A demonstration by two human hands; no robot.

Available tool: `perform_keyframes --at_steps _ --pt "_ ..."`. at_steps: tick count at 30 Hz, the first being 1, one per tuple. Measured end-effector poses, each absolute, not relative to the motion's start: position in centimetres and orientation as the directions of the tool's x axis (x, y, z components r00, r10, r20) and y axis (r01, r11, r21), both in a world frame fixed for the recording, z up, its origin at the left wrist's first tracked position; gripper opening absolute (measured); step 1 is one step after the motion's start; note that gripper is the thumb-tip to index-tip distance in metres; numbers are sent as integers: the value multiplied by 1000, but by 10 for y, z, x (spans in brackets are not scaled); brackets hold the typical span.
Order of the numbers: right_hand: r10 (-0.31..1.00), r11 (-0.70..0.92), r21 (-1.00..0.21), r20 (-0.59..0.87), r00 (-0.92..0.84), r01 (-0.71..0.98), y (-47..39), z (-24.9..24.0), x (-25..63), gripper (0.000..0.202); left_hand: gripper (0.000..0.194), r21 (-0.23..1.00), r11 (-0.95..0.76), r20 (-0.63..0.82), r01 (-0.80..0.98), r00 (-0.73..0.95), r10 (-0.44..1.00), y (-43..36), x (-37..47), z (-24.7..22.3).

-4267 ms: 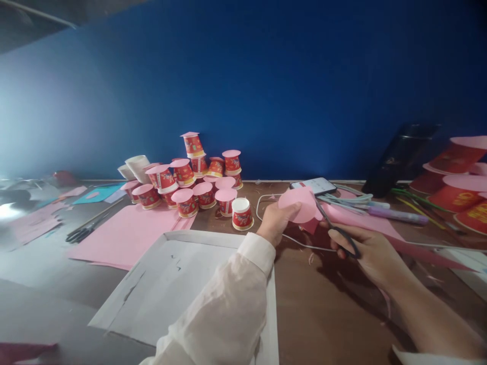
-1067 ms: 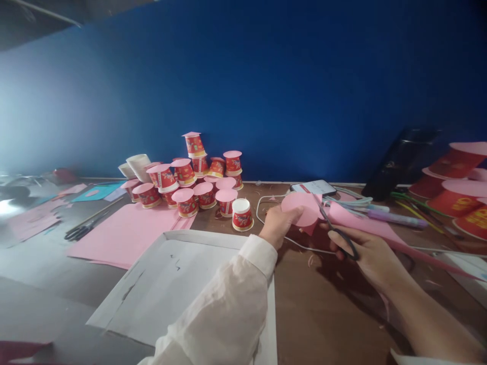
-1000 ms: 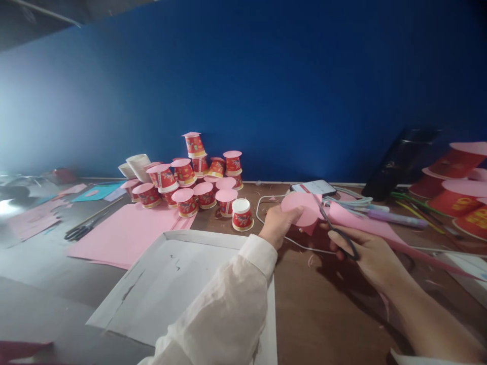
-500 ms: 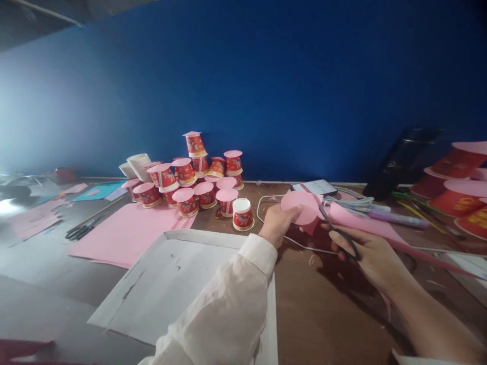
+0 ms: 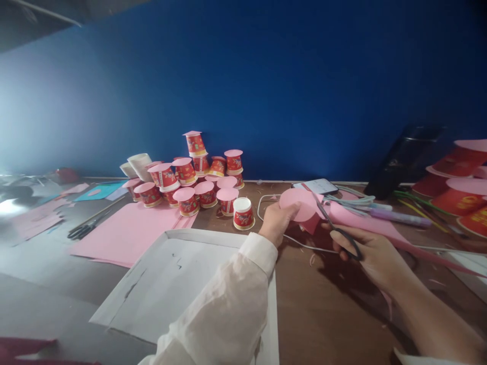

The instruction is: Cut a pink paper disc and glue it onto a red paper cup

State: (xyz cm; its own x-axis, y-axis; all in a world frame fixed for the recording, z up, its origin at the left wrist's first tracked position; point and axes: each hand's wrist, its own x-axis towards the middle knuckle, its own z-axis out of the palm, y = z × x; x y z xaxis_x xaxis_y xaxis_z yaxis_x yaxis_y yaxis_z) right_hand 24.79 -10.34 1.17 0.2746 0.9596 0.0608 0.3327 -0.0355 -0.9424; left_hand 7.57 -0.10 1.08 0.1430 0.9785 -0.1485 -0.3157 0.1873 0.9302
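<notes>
Pinched between the thumb and fingers of my left hand (image 5: 277, 223) is a round pink paper disc (image 5: 299, 204), held above the brown table. My right hand (image 5: 367, 248) grips black-handled scissors (image 5: 344, 238), whose blades lie against the disc's right edge. Beneath the disc hangs a darker pink bit of paper, partly hidden. To the left of my left hand stands an upside-down red paper cup (image 5: 243, 215) with a bare white base. Further left, several red cups (image 5: 188, 205) topped with pink discs are stacked and grouped together.
A white shallow box lid (image 5: 160, 289) lies under my left forearm, beside pink sheets (image 5: 133, 228) and another pair of scissors (image 5: 81, 229). Behind the disc are a phone (image 5: 317, 186), cables and a purple marker (image 5: 399, 218). More red cups (image 5: 458, 197) and a black bottle (image 5: 395, 162) stand right.
Both hands keep their grips and stay almost in place. The disc has shifted slightly left and up against the scissor blades. The rest of the scene shifts only slightly with the camera.
</notes>
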Motion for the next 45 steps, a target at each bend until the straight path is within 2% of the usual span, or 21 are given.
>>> perform_keyframes --at_steps 7,15,18,22,26,32,38,45 --pt "964 -30 -936 66 259 352 -106 13 246 41 17 945 169 -132 -282 145 981 -3 73 15" --pt "957 -126 -964 -56 286 233 -107 14 245 53 15 988 85 -61 -127 183 981 -8 71 20" --pt "945 -181 -949 -95 313 258 -107 14 246 52 10 988 87 -59 -129 209 976 -12 71 22" --pt "943 -196 -917 -80 322 346 -105 13 253 52 9 984 92 -57 -153 223 973 -12 72 23" --pt "960 -167 -924 -73 269 343 -103 14 255 47 13 978 110 -66 -179 239 969 -9 72 19" --pt "946 -105 -919 26 324 380 -107 16 247 45 19 980 129 -90 -152 236 968 -6 72 14" --pt "961 -118 -921 -12 275 371 -102 11 255 46 21 983 118 -84 -140 232 969 -6 70 16" --pt "959 -141 -922 -37 280 360 -100 8 257 52 14 981 139 -109 -138 210 972 -7 71 20"
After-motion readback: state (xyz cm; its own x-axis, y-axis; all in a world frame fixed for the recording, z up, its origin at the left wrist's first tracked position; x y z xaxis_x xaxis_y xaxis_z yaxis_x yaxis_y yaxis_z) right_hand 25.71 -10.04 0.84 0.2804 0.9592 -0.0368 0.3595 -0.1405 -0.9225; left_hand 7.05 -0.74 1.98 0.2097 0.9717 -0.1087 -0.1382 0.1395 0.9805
